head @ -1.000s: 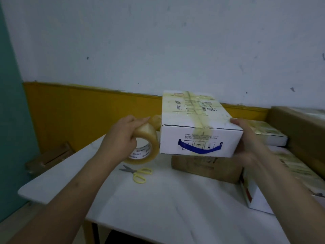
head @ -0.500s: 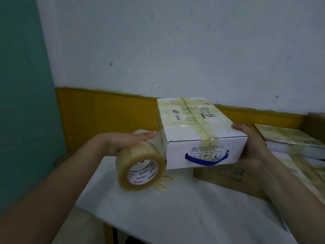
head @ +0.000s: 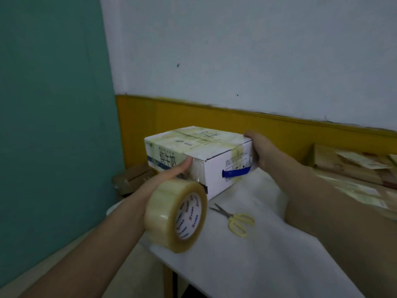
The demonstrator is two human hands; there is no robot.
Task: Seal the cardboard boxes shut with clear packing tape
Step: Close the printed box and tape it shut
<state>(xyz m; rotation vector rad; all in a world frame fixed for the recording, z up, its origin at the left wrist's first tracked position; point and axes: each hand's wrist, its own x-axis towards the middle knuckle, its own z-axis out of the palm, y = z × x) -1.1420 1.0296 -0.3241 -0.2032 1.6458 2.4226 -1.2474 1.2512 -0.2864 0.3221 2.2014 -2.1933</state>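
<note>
A: Now, your left hand [head: 165,179] carries the tape roll [head: 176,214] and presses its thumb onto the near corner of the white box [head: 199,153]. It looks as if the roll hangs on the fingers, though they are hidden behind it. Your right hand [head: 261,151] grips the far right end of the box.

B: Where does the box sit?

A: On the far left corner of the white table [head: 257,244], turned at an angle. The yellow scissors [head: 234,218] lie just near of it.

B: How should you run this strip?

A: My judgement: keep the thumb firm on the tape end, pull the roll taut along the side, and hold the box steady with the right hand so it does not slide off the edge.

B: Box condition?

A: Yellowed tape bands already cross its top; a blue handle sits on the near right face.
</note>
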